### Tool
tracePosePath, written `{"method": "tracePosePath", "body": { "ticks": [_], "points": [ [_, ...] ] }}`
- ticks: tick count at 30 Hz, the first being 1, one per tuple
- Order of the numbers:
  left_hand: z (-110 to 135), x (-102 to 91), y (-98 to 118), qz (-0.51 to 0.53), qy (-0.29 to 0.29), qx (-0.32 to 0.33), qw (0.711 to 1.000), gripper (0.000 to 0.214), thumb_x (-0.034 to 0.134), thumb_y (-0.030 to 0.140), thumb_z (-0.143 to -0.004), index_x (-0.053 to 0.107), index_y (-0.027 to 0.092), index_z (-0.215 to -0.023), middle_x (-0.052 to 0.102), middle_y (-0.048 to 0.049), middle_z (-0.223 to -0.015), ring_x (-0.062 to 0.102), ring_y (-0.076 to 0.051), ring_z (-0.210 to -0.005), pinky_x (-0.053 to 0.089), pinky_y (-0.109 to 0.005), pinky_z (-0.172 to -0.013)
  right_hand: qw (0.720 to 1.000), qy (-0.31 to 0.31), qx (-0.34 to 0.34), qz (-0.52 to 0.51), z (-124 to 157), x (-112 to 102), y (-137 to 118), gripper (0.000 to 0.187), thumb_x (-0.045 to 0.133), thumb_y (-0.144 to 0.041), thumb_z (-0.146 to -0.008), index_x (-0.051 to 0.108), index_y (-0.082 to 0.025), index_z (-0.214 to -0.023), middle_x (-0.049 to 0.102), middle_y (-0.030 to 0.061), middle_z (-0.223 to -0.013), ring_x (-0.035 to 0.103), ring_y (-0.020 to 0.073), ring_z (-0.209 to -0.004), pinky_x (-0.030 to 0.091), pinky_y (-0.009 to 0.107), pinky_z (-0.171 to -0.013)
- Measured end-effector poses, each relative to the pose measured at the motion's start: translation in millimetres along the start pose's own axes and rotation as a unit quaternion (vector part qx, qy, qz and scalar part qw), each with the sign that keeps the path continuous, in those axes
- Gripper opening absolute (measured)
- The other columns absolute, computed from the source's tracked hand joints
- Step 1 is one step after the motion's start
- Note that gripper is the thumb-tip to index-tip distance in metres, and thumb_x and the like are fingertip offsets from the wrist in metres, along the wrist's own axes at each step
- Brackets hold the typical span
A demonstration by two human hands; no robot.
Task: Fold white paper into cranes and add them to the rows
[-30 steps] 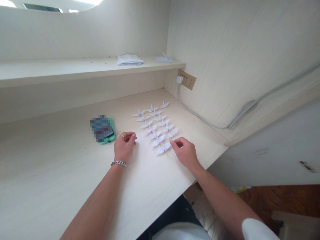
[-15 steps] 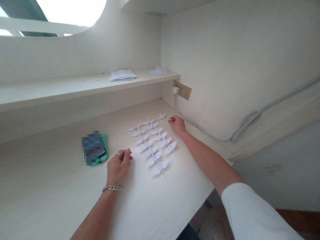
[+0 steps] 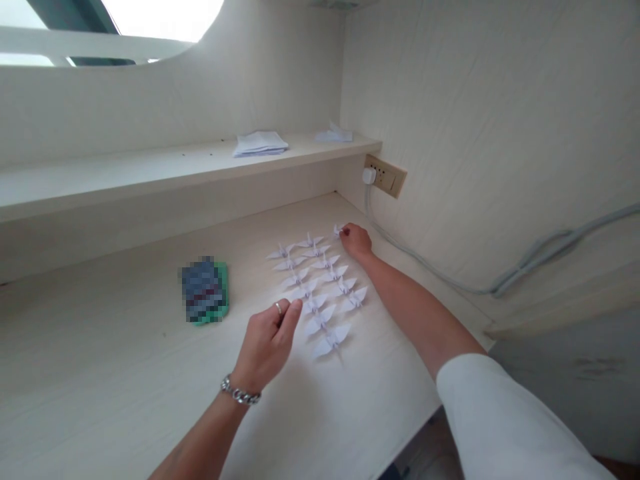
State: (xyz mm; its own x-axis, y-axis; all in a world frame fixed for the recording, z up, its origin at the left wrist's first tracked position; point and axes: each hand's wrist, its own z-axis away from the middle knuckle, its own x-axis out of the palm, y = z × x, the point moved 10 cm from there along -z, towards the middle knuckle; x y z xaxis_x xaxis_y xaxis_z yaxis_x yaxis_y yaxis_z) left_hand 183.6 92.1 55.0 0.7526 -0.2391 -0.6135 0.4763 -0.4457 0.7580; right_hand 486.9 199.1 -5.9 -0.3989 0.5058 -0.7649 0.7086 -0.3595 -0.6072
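Several white folded paper cranes stand in two slanting rows on the white desktop. Farthest back, a single paper crane is pinched at its near side by the fingertips of my right hand. My left hand, with a ring and a chain bracelet, hovers by the left row, thumb pressed to curled fingers. Whatever it may hold is hidden. Its thumb tip overlaps a mid-row crane in the view; contact cannot be told. Closest to me is the front crane of the left row.
A phone-sized thing in a green case, its face blurred out, lies to the left. Above the desk runs a shelf with stacked white paper and folded paper. A plug sits in the wall socket; its cable trails right.
My right hand has moved left onto the farthest crane and taken hold of it. My left hand has shifted right, closer to the left row. The camera view has turned slightly left.
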Motion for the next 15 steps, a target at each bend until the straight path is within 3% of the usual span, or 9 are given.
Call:
{"method": "tracePosePath", "body": {
  "ticks": [4,9,11,15],
  "points": [
    [11.4,17.3,27.2,0.008,-0.048,0.035,0.998,0.048,0.042,0.046,-0.091,0.029,0.022,-0.051,0.03,0.0045,-0.046,0.029,-0.011,-0.044,0.026,-0.027,-0.047,1.0,0.013,0.006,0.004,17.8,-20.7,12.0,0.023,0.053,-0.029,-0.086,0.07,-0.019,-0.098,0.072,0.0105,-0.101,0.065,0.0212,-0.095,0.046,0.031,-0.082],
    [24.5,34.3,48.1,0.014,-0.074,0.064,0.995,0.038,0.036,0.039,-0.094,0.051,0.023,-0.064,0.054,0.0011,-0.056,0.05,-0.014,-0.053,0.038,-0.027,-0.057,1.0,0.022,0.02,0.007,62.1,-53.3,38.5,0.023,0.053,-0.03,-0.084,0.07,-0.018,-0.095,0.072,0.01,-0.096,0.066,0.0209,-0.091,0.046,0.031,-0.081],
    [20.7,33.6,44.0,0.004,-0.063,0.059,0.996,0.036,0.035,0.039,-0.094,0.055,0.023,-0.07,0.057,-0.0002,-0.059,0.054,-0.016,-0.056,0.039,-0.028,-0.058,0.999,0.019,0.025,0.008,84.6,-63.5,47.8,0.021,0.055,-0.03,-0.083,0.071,-0.019,-0.092,0.073,0.0087,-0.092,0.066,0.0207,-0.088,0.046,0.03,-0.079],
    [-0.7,20.0,14.1,-0.002,-0.016,0.009,1.0,0.027,0.037,0.035,-0.092,0.06,0.022,-0.095,0.057,0.0009,-0.061,0.053,-0.017,-0.055,0.038,-0.028,-0.055,0.999,0.013,0.029,0.006,129.8,-79.0,58.2,0.019,0.056,-0.031,-0.082,0.07,-0.022,-0.089,0.073,0.0059,-0.088,0.066,0.019,-0.083,0.046,0.029,-0.075]
  ]
}}
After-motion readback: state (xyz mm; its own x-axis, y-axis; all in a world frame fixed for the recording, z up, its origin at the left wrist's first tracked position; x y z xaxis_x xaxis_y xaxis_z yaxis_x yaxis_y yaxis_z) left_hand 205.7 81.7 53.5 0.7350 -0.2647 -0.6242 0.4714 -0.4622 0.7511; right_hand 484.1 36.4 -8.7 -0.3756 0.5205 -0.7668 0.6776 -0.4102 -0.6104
